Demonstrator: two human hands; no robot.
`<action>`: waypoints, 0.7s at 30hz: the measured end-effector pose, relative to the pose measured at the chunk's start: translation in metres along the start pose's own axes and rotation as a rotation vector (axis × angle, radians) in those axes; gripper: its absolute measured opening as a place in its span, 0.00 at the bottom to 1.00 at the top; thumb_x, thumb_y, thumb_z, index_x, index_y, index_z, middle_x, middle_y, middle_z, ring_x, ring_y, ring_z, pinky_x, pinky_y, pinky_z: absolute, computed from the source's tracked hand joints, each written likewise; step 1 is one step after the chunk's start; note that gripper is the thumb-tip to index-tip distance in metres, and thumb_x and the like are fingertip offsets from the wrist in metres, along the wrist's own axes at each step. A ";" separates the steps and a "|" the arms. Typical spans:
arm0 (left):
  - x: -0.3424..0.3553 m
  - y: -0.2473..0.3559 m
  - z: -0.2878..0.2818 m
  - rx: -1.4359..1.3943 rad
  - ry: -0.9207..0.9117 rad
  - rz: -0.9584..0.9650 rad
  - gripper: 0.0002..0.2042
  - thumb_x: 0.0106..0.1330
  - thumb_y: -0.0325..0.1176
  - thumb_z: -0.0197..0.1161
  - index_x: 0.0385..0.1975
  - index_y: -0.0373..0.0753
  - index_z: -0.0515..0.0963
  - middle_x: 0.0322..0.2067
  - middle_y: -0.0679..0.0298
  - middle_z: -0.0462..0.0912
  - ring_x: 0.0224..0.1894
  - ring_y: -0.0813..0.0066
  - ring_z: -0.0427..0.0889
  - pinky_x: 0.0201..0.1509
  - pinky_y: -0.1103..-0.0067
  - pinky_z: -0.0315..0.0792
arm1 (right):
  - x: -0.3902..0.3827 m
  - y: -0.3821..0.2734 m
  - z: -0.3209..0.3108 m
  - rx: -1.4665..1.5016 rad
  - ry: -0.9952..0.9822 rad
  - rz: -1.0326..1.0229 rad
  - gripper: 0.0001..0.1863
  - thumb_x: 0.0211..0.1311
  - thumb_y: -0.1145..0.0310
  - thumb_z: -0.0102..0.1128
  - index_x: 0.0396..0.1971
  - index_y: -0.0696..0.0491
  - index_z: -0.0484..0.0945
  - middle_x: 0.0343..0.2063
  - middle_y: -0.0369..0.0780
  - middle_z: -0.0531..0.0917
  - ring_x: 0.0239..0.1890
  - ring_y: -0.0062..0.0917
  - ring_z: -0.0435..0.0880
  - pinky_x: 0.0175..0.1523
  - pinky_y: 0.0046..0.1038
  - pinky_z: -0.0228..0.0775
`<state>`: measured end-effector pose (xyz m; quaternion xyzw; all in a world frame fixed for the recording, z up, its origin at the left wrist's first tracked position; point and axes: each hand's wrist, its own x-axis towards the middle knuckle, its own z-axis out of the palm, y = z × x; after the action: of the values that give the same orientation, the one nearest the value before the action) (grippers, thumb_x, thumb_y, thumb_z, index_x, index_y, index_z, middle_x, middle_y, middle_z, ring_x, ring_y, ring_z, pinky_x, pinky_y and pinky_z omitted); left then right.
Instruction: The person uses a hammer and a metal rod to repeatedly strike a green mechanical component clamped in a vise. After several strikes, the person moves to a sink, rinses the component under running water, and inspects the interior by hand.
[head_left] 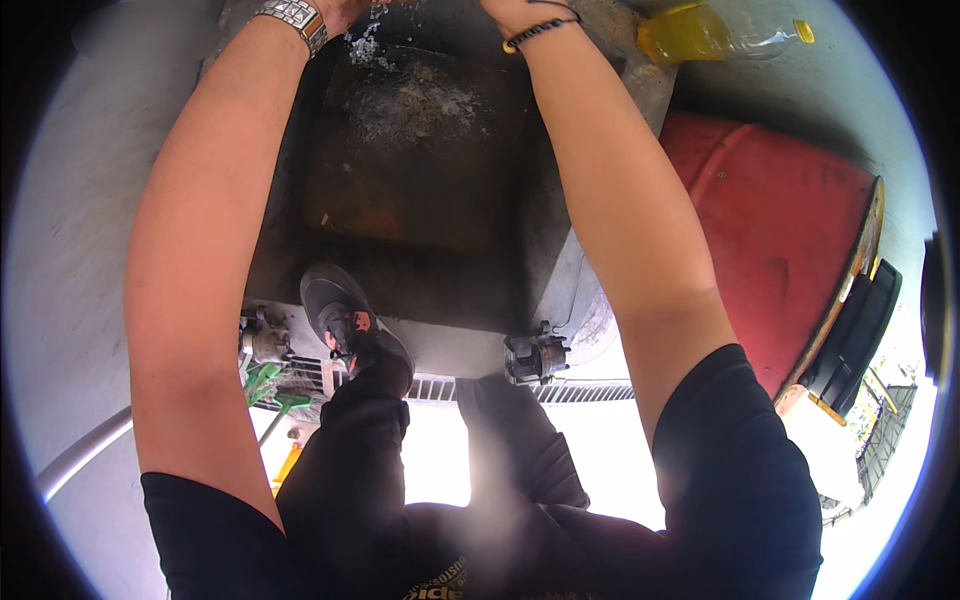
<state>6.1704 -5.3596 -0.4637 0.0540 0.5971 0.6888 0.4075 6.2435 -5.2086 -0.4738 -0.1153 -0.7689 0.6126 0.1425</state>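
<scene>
Both my arms reach forward over a dark, sooty-looking basin with wet, stained inner surfaces. My left hand, below a silver metal watch, is cut off by the upper edge, so its fingers do not show. Clear water droplets splash beside it, over the basin's far part. My right hand wears a dark beaded bracelet at the wrist. It is cut off at the same edge, over the basin's far right side. Whether either hand holds anything is hidden.
A clear bottle of yellow liquid lies at the far right. Below it stands a red barrel. A metal fitting sits at the basin's near edge, by a floor grating. Green-headed tools are near my dark shoe.
</scene>
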 end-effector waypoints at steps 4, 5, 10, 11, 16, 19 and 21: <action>-0.007 -0.057 0.011 0.097 0.112 -0.056 0.27 0.73 0.60 0.51 0.49 0.41 0.78 0.39 0.61 0.85 0.39 0.69 0.82 0.44 0.70 0.75 | -0.098 0.071 -0.083 0.351 0.157 0.358 0.22 0.65 0.60 0.66 0.51 0.60 0.76 0.38 0.38 0.82 0.39 0.31 0.85 0.43 0.33 0.80; -0.015 -0.078 0.018 0.226 0.121 -0.076 0.27 0.72 0.60 0.52 0.51 0.40 0.77 0.40 0.60 0.85 0.39 0.68 0.82 0.45 0.70 0.75 | -0.123 0.086 -0.106 -0.106 0.207 0.453 0.26 0.62 0.57 0.69 0.51 0.61 0.76 0.38 0.41 0.83 0.41 0.33 0.85 0.45 0.33 0.79; -0.112 -0.218 0.099 0.978 -0.414 -0.110 0.28 0.65 0.57 0.64 0.51 0.37 0.81 0.44 0.49 0.86 0.48 0.56 0.85 0.56 0.69 0.76 | -0.237 0.129 -0.171 -1.131 0.212 0.529 0.28 0.53 0.56 0.72 0.53 0.47 0.75 0.52 0.50 0.74 0.47 0.49 0.83 0.49 0.44 0.80; -0.135 -0.242 0.120 1.044 -0.587 -0.145 0.28 0.64 0.57 0.64 0.52 0.37 0.80 0.44 0.49 0.86 0.49 0.55 0.85 0.55 0.68 0.76 | -0.250 0.136 -0.178 -1.146 0.213 0.566 0.27 0.54 0.56 0.72 0.53 0.46 0.75 0.53 0.50 0.73 0.48 0.50 0.83 0.49 0.45 0.80; -0.229 -0.304 0.191 1.146 -1.030 -0.355 0.39 0.59 0.58 0.69 0.64 0.38 0.68 0.48 0.49 0.84 0.55 0.51 0.81 0.59 0.65 0.75 | -0.291 0.146 -0.197 -1.094 0.245 0.354 0.31 0.57 0.50 0.70 0.56 0.49 0.73 0.53 0.53 0.72 0.48 0.49 0.81 0.47 0.45 0.78; -0.254 -0.315 0.204 1.189 -1.073 -0.379 0.37 0.59 0.57 0.69 0.61 0.36 0.69 0.46 0.48 0.84 0.53 0.51 0.82 0.57 0.64 0.76 | -0.352 0.117 -0.199 -1.042 0.307 0.312 0.33 0.58 0.52 0.69 0.57 0.55 0.71 0.52 0.54 0.74 0.47 0.49 0.81 0.48 0.44 0.78; -0.258 -0.322 0.208 1.206 -0.981 -0.354 0.35 0.58 0.55 0.69 0.56 0.33 0.71 0.42 0.47 0.85 0.49 0.49 0.83 0.53 0.62 0.78 | -0.424 0.084 -0.195 -0.785 0.162 0.633 0.31 0.57 0.50 0.69 0.52 0.58 0.75 0.44 0.52 0.79 0.46 0.47 0.82 0.49 0.43 0.76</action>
<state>6.6185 -5.3738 -0.5780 0.4665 0.6191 0.0697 0.6279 6.7100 -5.1617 -0.5484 -0.4345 -0.8549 0.2798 -0.0447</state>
